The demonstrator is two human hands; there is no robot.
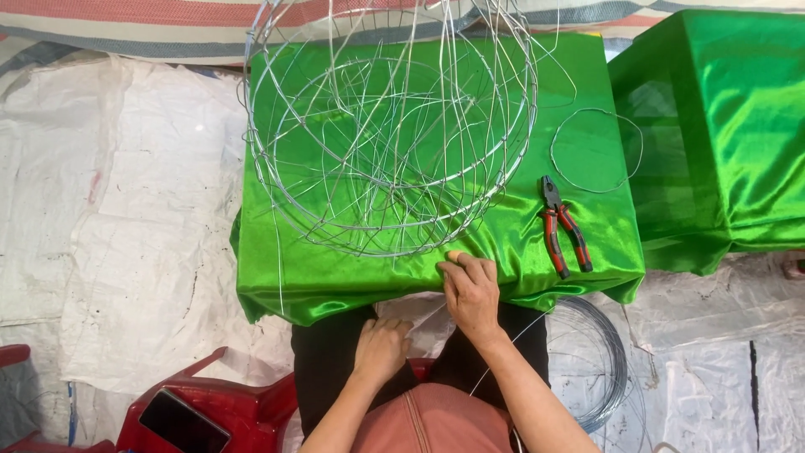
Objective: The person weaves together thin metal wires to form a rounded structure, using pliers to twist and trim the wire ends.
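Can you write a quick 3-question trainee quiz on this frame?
1. True or false: the pliers lie on the green cloth, with neither hand touching them.
2. Which hand rests at the front edge of the cloth, near the rim of the wire basket frame? A) left hand B) right hand C) both
3. Fill in: to the right of the basket frame, above the pliers, lies a loose wire ____.

Key:
1. True.
2. B: the right hand is at the cloth edge; the left hand sits lower, on the lap.
3. Loop.
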